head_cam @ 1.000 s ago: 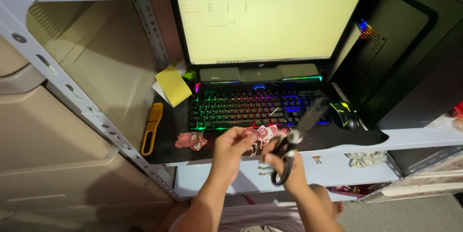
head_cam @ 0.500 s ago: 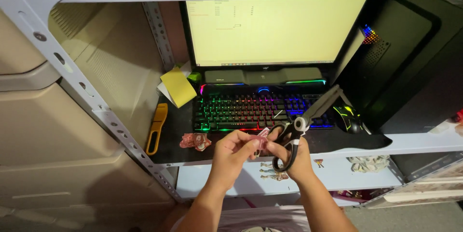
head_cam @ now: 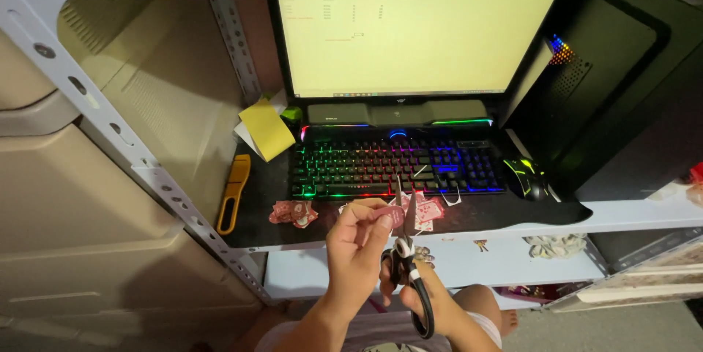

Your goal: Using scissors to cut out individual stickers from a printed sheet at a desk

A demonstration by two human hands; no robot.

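The left hand (head_cam: 359,238) pinches a small pink paper piece (head_cam: 393,214) between the parted blades of black-handled scissors (head_cam: 407,264) gripped by the right hand (head_cam: 417,297) — just before the rainbow-lit keyboard (head_cam: 395,165) (pink scraps (head_cam: 293,213) lie nearby).

At frame centre your keyboard (head_cam: 395,169) lies on the bench (head_cam: 630,216) below the monitor (head_cam: 414,41); mouse (head_cam: 527,178) right, utility knife (head_cam: 233,192) left.
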